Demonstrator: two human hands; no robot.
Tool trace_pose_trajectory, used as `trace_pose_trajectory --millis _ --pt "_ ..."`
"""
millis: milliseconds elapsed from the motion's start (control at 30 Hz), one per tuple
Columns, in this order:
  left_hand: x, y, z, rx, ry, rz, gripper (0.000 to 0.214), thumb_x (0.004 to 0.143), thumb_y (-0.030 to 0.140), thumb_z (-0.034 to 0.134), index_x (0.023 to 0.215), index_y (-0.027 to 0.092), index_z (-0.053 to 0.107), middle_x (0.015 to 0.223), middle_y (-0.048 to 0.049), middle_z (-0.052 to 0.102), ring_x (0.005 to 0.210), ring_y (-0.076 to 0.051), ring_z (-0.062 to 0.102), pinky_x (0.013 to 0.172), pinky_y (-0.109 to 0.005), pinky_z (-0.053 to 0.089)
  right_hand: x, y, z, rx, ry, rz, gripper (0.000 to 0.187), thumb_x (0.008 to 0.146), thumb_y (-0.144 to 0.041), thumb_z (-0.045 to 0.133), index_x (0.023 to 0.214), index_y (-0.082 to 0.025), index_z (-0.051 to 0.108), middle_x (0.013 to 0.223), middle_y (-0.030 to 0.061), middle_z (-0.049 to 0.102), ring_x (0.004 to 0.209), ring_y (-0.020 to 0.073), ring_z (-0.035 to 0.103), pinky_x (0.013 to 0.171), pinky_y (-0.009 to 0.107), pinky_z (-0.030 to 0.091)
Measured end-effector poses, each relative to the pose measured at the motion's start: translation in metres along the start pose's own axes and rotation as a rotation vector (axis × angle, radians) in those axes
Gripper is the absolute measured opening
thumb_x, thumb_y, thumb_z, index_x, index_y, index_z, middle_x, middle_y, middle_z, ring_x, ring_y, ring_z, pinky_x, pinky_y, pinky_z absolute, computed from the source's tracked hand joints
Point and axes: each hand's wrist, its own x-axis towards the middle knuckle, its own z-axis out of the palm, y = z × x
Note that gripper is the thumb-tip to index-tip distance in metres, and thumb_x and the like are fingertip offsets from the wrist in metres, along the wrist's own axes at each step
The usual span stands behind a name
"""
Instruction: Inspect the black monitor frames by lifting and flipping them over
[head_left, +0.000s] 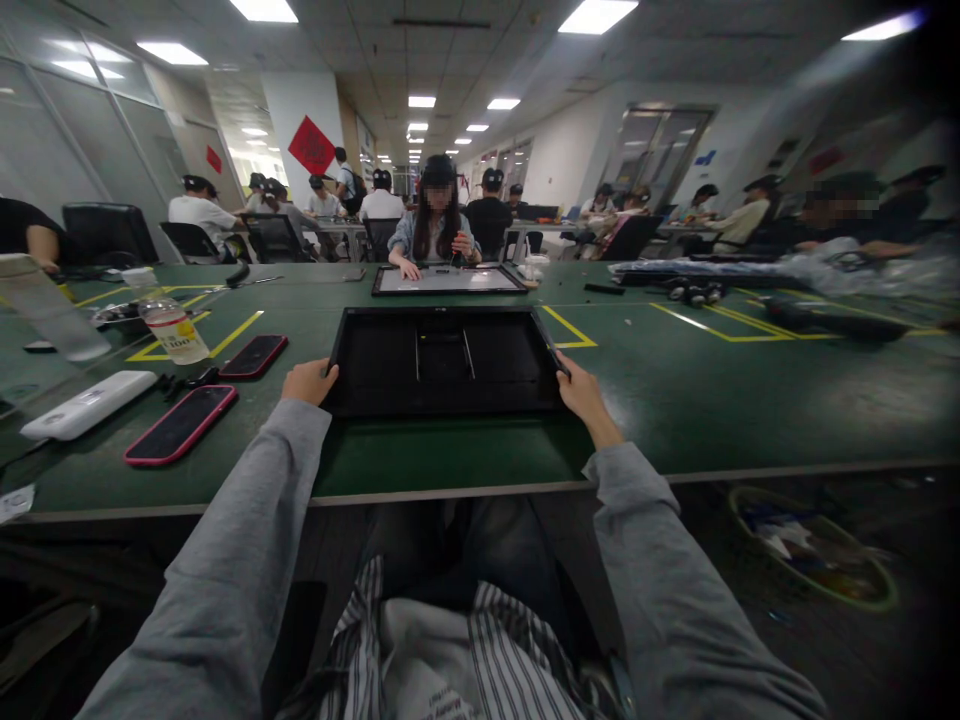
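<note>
A wide black monitor back cover (375, 365) lies in front of me above the green table, its hollow side facing up. In its middle sits a recessed rectangle with a thin bright strip along each side. My left hand (309, 382) is closed on the cover's left edge, thumb on top. On the opposite edge my right hand (583, 390) grips in the same way. The fingers beneath both edges are hidden. Whether the cover's underside touches the table I cannot tell.
Phones (181, 425), a white power strip (90, 404) and a bottle (176, 330) stand at left on the green table (712, 410). Opposite, a person (435, 225) works over a panel (450, 279). Plastic wrap (847, 270) lies at right; a basket (814, 550) is on the floor.
</note>
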Motion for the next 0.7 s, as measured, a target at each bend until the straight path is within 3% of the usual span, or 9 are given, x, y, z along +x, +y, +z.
trace_pose_trajectory --millis 167,267,400,467,567,633,700 --pt "-0.002 0.024 -0.009 -0.092 0.232 0.153 0.045 0.096 0.041 0.044 0.127 0.019 0.069 0.138 -0.0093 0.064 0.138 -0.026 0.047 0.113 -0.041 0.037 0.009 0.006 -0.016 0.006 0.156 0.076 0.053 0.093 -0.026 0.047 0.145 -0.020 0.056 0.127 0.0128 0.070 0.114 0.0300 0.065 0.101 0.046 0.048" --pt "-0.002 0.045 -0.004 -0.121 0.294 0.170 0.044 0.094 0.046 0.050 0.120 0.020 0.073 0.140 -0.0097 0.062 0.142 -0.029 0.040 0.116 -0.048 0.032 0.013 0.015 -0.024 -0.021 0.219 0.160 0.053 0.093 -0.027 0.048 0.144 -0.022 0.058 0.124 0.0137 0.071 0.110 0.0305 0.066 0.098 0.046 0.049" --pt "-0.003 0.061 0.009 -0.120 0.173 0.159 0.042 0.092 0.048 0.054 0.117 0.022 0.074 0.144 -0.0110 0.058 0.145 -0.034 0.035 0.117 -0.056 0.027 0.014 0.028 -0.024 -0.065 0.176 0.196 0.051 0.090 -0.025 0.051 0.140 -0.023 0.063 0.122 0.0139 0.072 0.108 0.0307 0.066 0.097 0.046 0.049" --pt "-0.002 0.061 0.015 -0.131 0.120 0.123 0.050 0.091 0.053 0.055 0.127 0.022 0.069 0.149 -0.0131 0.052 0.145 -0.036 0.033 0.117 -0.058 0.026 0.014 0.031 -0.022 -0.076 0.158 0.201 0.050 0.089 -0.024 0.052 0.138 -0.023 0.064 0.119 0.0144 0.073 0.107 0.0307 0.066 0.096 0.046 0.049" --pt "0.000 0.054 0.020 -0.210 0.108 -0.003 0.085 0.084 0.065 0.059 0.151 0.015 0.044 0.159 -0.0211 0.037 0.145 -0.039 0.034 0.115 -0.055 0.030 0.014 0.032 -0.021 -0.087 0.159 0.190 0.048 0.090 -0.026 0.050 0.135 -0.021 0.066 0.117 0.0160 0.073 0.107 0.0321 0.065 0.095 0.048 0.048" --pt "0.004 0.048 0.023 -0.276 0.079 -0.087 0.106 0.079 0.069 0.063 0.157 0.007 0.027 0.160 -0.0277 0.030 0.145 -0.040 0.035 0.114 -0.051 0.033 0.013 0.028 -0.022 -0.090 0.217 0.153 0.046 0.090 -0.026 0.049 0.132 -0.018 0.067 0.119 0.0171 0.071 0.111 0.0329 0.062 0.097 0.050 0.046" --pt "0.008 0.042 0.025 -0.329 0.024 -0.132 0.113 0.077 0.070 0.065 0.157 0.003 0.022 0.157 -0.0312 0.032 0.145 -0.039 0.035 0.114 -0.047 0.035 0.011 0.020 -0.025 -0.085 0.324 0.105 0.045 0.090 -0.024 0.046 0.129 -0.015 0.067 0.122 0.0178 0.069 0.116 0.0327 0.058 0.099 0.051 0.044"
